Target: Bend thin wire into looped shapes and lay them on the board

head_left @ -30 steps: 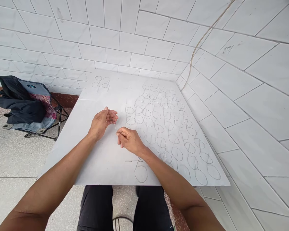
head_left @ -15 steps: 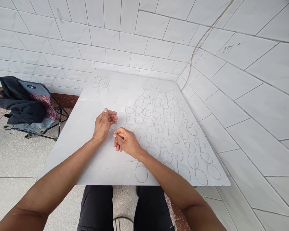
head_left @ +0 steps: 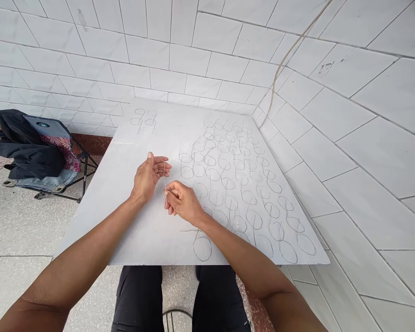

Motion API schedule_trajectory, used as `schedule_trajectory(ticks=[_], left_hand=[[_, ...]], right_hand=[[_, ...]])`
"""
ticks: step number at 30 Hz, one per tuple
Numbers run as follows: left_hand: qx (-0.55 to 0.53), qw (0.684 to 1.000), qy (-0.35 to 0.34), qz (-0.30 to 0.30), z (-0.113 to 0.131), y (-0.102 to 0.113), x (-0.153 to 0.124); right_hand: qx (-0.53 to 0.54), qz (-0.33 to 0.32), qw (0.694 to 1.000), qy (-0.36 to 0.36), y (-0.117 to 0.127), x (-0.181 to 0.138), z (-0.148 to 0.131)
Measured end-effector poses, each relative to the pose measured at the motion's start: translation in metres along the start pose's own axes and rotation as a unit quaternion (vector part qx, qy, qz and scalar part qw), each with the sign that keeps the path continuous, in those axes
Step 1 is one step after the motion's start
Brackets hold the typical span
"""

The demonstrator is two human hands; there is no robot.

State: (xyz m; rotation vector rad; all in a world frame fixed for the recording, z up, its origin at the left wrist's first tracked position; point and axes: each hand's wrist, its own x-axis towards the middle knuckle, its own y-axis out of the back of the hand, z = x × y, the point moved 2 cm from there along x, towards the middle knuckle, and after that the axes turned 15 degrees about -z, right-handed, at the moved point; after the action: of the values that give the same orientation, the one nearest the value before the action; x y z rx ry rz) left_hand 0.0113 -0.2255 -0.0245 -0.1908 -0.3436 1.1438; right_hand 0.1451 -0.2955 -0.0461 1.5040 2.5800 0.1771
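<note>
A thin wire (head_left: 164,177) runs between my two hands above the white tabletop (head_left: 100,203). My right hand (head_left: 182,201) pinches its lower end between thumb and fingers. Around the upper end, the wire bends into a loop that lies against the fingers of my left hand (head_left: 148,177). That hand is open, its thumb raised and its fingers stretched out toward the right. Just to the right lie several bent wire pieces with round loops (head_left: 231,203), spread in rows.
At the table's far left lie a few more looped wires (head_left: 145,117). A folding chair (head_left: 65,152) with dark clothing (head_left: 27,147) on it stands to the left. Tiled walls (head_left: 228,71) border the table at the back and right; a cable (head_left: 280,69) hangs in the corner.
My left thumb and fingers have spread apart, and the wire loop shows more clearly against them. The right hand keeps its pinch, shifted very slightly. The camera view has moved a little.
</note>
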Motion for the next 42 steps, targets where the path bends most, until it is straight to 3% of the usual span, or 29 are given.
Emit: schedule_trajectory(ticks=[6, 13, 18, 22, 25, 29, 36, 42], left_hand=[[-0.018, 0.999, 0.025, 0.018, 0.004, 0.007, 0.002], [0.084, 0.984, -0.006, 0.156, -0.001, 0.029, 0.009], [0.165, 0.968, -0.034, 0.185, -0.001, 0.039, 0.01], [0.183, 0.964, -0.018, 0.194, -0.005, 0.043, 0.01], [0.186, 0.963, -0.001, 0.197, -0.007, 0.045, 0.01], [0.204, 0.962, 0.0, 0.182, -0.007, 0.044, 0.009], [0.215, 0.963, 0.022, 0.16, -0.008, 0.042, 0.008], [0.236, 0.961, 0.031, 0.143, -0.011, 0.038, 0.007]], right_hand=[[-0.032, 0.02, 0.999, 0.006, 0.005, -0.001, -0.002], [-0.018, 0.049, 0.999, -0.008, 0.016, 0.0, -0.006], [-0.049, 0.048, 0.998, -0.007, 0.03, 0.0, -0.027], [-0.074, 0.043, 0.996, -0.027, 0.046, 0.01, -0.048], [-0.082, 0.053, 0.994, -0.045, 0.06, 0.04, -0.056], [-0.115, 0.069, 0.989, -0.06, 0.084, 0.107, -0.056], [-0.185, 0.097, 0.966, -0.15, 0.125, 0.232, -0.044], [-0.18, 0.114, 0.955, -0.205, 0.149, 0.305, -0.031]])
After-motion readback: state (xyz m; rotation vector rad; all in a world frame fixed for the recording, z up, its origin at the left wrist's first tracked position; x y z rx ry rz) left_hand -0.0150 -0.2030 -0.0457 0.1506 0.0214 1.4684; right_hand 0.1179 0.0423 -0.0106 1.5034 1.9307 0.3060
